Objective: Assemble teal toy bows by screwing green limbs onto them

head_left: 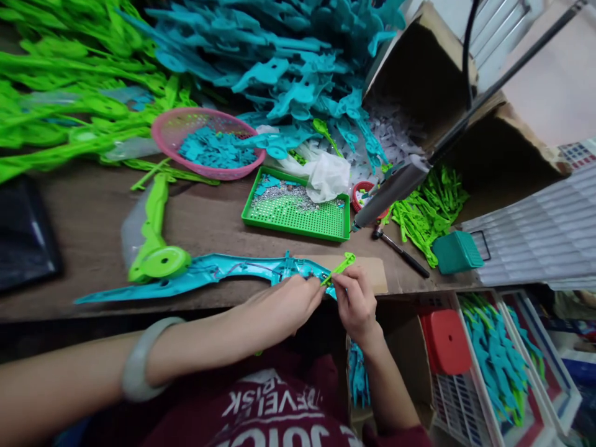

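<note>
Brown worktable (102,214) — red stool (447,343) close by.

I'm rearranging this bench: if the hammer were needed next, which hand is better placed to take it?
Probably the right hand: the hammer lies on its side, and the left hand is farther off. Both are busy at the right end of the blue part, though.

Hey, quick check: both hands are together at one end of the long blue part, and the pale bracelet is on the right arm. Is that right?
Not quite: the head view shows the pale bracelet on the left arm, not the right. The left hand and right hand are indeed together at one end of the long blue part.
</note>
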Demonstrator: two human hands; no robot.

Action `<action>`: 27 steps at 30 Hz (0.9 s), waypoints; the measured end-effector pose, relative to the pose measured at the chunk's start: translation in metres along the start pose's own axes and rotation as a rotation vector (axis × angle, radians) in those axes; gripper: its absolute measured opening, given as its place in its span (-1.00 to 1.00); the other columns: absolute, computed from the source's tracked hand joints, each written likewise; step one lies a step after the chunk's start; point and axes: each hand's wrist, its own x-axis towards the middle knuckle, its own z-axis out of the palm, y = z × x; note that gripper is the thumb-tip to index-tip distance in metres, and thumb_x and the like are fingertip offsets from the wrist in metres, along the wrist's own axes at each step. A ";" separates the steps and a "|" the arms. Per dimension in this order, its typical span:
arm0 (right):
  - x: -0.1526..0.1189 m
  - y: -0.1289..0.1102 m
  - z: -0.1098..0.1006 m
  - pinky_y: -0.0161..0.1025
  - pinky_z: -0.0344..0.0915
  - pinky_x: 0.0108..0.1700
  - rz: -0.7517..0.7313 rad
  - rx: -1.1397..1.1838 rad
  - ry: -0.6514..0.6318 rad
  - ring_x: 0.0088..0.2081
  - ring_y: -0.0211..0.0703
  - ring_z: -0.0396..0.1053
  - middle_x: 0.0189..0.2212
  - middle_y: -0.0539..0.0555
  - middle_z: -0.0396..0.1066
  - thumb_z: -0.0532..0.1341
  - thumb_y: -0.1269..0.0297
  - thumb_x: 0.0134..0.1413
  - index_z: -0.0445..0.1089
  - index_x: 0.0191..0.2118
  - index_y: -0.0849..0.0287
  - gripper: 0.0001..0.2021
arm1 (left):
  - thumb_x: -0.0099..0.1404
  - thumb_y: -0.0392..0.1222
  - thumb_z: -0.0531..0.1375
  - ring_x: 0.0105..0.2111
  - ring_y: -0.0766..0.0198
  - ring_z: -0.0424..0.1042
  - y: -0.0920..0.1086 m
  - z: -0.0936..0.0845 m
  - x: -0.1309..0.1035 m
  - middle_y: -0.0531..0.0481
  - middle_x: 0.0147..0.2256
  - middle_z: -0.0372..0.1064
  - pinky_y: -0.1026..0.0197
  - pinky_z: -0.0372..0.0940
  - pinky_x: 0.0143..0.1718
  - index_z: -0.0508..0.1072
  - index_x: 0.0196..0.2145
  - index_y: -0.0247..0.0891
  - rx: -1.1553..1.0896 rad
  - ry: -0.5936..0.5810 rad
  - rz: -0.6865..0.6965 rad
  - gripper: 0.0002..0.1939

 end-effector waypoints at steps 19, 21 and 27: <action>0.007 0.003 -0.004 -0.23 0.43 -0.14 0.112 0.082 -0.040 -0.21 -0.20 0.39 -0.29 0.07 0.36 0.15 0.49 0.29 0.37 -0.11 0.13 -0.85 | 0.46 -0.03 -0.16 -0.63 0.23 0.33 0.001 0.010 -0.004 0.00 -0.58 0.31 0.21 0.13 -0.54 0.38 -0.35 -0.21 0.075 0.093 -0.054 -0.59; 0.007 0.002 -0.006 -0.22 0.43 -0.14 0.118 0.069 -0.063 -0.21 -0.19 0.39 -0.27 0.08 0.36 0.13 0.49 0.30 0.37 -0.11 0.13 -0.85 | 0.46 -0.07 -0.13 -0.56 0.17 0.36 -0.001 0.012 -0.005 -0.05 -0.51 0.35 0.19 0.13 -0.51 0.41 -0.28 -0.22 0.176 0.147 -0.006 -0.63; 0.003 -0.001 -0.005 -0.19 0.44 -0.16 0.176 0.073 0.026 -0.21 -0.16 0.42 -0.28 0.07 0.39 0.17 0.49 0.27 0.37 -0.11 0.09 -0.83 | 0.50 -0.08 -0.16 -0.57 0.20 0.34 0.012 0.008 -0.004 0.01 -0.54 0.31 0.22 0.08 -0.53 0.39 -0.25 -0.22 0.157 0.084 -0.001 -0.63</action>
